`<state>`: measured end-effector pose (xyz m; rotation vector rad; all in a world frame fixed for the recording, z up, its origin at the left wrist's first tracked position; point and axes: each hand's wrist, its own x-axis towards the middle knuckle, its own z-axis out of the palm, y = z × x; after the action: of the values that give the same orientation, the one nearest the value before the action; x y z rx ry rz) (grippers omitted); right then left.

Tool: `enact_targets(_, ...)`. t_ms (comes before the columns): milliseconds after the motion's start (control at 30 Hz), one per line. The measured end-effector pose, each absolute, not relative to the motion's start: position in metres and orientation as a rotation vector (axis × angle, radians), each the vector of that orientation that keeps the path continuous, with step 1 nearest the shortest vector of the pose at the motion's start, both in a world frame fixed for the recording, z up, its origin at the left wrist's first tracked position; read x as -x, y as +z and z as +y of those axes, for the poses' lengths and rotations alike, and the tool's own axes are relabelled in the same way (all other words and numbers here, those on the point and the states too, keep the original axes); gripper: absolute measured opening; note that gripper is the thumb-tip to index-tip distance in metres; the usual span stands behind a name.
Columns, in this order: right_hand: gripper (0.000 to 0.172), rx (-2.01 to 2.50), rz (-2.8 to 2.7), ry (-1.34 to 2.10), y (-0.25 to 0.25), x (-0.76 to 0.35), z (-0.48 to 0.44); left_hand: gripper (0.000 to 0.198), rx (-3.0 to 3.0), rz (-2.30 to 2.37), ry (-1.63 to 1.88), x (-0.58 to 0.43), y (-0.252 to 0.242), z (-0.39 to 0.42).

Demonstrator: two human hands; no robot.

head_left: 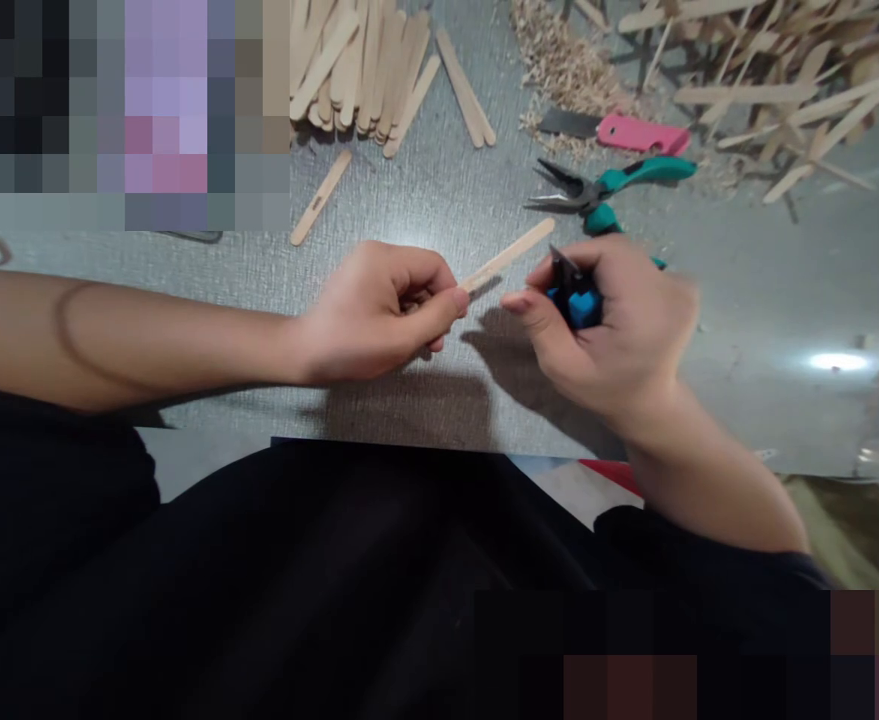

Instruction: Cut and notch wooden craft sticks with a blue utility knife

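Between thumb and fingers, my left hand (386, 315) pinches a flat wooden craft stick (514, 252), which points up and to the right. My right hand (611, 320) is closed around a small tool with blue handles (581, 305) and dark metal jaws, which looks like a pair of nippers. The jaws stick up just below the free end of the stick, apart from it. Most of the tool's handles are hidden in my palm. Just beyond my right hand lie needle-nose pliers (574, 192) with green handles, partly covered by the hand.
A pile of craft sticks (364, 70) lies at the top, with a loose stick (321, 198) nearer me. A pink-handled cutter (641, 133) rests by wood shavings (574, 60). Jumbled sticks and split pieces (799, 90) cover the far right of the grey table (769, 300).
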<state>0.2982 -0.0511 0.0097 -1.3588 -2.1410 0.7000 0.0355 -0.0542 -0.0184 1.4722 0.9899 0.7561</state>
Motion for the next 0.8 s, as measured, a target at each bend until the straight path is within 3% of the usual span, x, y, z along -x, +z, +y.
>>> enact_targets(300, 0.040, 1.185, -2.692, 0.493, 0.000, -0.307, -0.043, 0.033, -2.008, 1.138, 0.711, -0.023, -0.025, -0.044)
enact_targets(800, 0.049, 1.562, -2.998, 0.381, 0.015, -0.278, -0.060, 0.039, -2.404, 1.276, 0.214, -0.026, -0.025, -0.042)
